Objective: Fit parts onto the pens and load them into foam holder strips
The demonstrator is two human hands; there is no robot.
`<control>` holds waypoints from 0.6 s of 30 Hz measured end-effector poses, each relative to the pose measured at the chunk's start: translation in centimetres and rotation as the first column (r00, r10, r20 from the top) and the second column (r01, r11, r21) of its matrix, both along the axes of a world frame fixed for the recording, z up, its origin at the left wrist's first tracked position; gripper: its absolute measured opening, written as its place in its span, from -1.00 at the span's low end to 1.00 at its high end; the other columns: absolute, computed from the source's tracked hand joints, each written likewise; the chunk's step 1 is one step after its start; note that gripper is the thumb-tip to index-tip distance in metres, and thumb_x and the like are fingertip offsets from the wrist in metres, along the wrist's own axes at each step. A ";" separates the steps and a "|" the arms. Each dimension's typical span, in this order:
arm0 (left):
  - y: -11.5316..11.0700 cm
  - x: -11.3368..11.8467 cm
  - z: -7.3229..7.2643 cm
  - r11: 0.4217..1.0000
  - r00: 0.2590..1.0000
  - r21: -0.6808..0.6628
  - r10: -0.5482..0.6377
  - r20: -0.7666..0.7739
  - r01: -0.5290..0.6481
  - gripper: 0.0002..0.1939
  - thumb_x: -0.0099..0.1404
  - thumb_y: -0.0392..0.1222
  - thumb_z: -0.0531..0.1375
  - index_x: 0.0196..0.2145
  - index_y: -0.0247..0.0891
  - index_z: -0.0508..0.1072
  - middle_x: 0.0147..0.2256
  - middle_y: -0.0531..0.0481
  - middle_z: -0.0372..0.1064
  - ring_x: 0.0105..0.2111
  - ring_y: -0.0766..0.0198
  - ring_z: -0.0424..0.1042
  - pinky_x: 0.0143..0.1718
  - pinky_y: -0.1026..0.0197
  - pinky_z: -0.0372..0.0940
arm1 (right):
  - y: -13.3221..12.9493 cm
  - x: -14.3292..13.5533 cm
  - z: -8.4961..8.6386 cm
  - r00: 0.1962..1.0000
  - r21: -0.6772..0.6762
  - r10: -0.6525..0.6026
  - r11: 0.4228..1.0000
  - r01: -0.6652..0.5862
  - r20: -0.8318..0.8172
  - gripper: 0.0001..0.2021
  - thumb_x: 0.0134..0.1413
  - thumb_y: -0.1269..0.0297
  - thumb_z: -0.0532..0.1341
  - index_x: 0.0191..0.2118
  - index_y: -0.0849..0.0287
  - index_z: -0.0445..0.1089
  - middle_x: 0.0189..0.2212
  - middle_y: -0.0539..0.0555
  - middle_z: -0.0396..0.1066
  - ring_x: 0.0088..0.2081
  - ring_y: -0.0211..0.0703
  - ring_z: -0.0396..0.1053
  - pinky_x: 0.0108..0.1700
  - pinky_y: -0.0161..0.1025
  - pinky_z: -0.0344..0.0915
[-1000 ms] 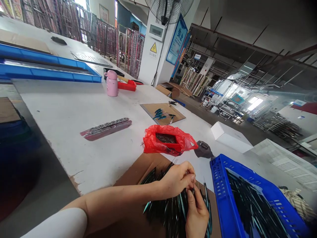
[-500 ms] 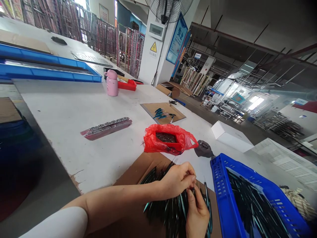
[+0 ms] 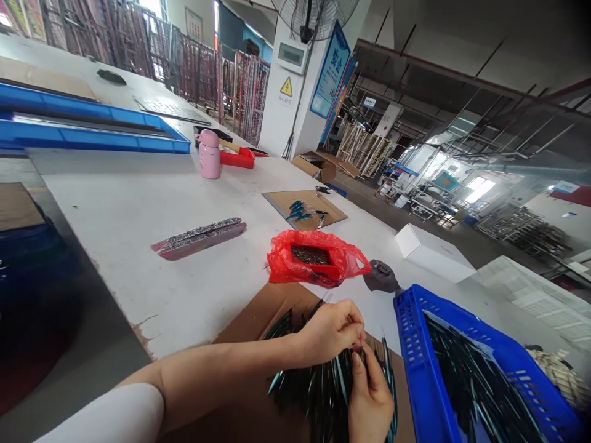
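My left hand (image 3: 330, 332) reaches in from the left with thumb and fingers pinched. Its fingertips meet those of my right hand (image 3: 370, 394), which is also closed in a pinch. Whatever sits between the fingertips is too small and covered to make out. Beneath both hands lies a heap of slim, glossy dark pieces (image 3: 323, 394) with teal glints, spread on a brown cardboard sheet (image 3: 249, 317). Just beyond my hands, a red plastic bag (image 3: 281, 261) stands around a red box holding a bundle of thin dark pieces (image 3: 310, 255).
At the right stands a blue perforated crate (image 3: 418, 369) full of similar dark pieces. A grey lump (image 3: 381, 277) and a white box (image 3: 431, 252) lie behind it. Farther off are a board with teal pieces (image 3: 277, 200), a silvery-pink strip (image 3: 201, 239) and a pink bottle (image 3: 210, 157).
My right hand has shifted slightly to the right, with its fingertips a little apart from where they were. My left hand stays nearly in place, still pinched.
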State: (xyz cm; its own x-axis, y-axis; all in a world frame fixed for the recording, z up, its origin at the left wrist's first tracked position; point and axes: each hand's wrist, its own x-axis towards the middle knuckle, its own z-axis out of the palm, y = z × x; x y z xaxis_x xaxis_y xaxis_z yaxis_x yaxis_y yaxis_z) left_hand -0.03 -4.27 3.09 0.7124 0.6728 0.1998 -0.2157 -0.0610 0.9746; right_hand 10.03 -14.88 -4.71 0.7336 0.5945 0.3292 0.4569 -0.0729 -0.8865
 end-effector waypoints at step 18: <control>-0.1 -0.4 0.9 0.990 0.996 -0.136 -0.034 0.077 0.044 -0.92 0.06 -0.32 0.12 -0.46 -0.30 0.22 -0.57 0.08 0.31 -0.57 0.43 0.32 -0.56 0.41 0.18 | -0.2 -0.4 0.9 0.996 -0.046 -0.010 0.999 0.006 -0.089 -0.56 -0.11 -0.01 0.21 -0.13 0.17 0.43 -0.12 0.12 0.39 -0.03 0.01 0.29 -0.02 -0.20 0.23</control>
State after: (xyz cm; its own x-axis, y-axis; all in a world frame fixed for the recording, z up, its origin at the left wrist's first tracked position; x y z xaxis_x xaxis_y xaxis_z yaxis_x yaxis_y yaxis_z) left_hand -0.39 -4.34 4.01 0.7252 0.6695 0.1608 -0.2877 0.0826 0.9541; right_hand 9.67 -15.09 -3.83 0.7637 0.6015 0.2346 0.3750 -0.1173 -0.9196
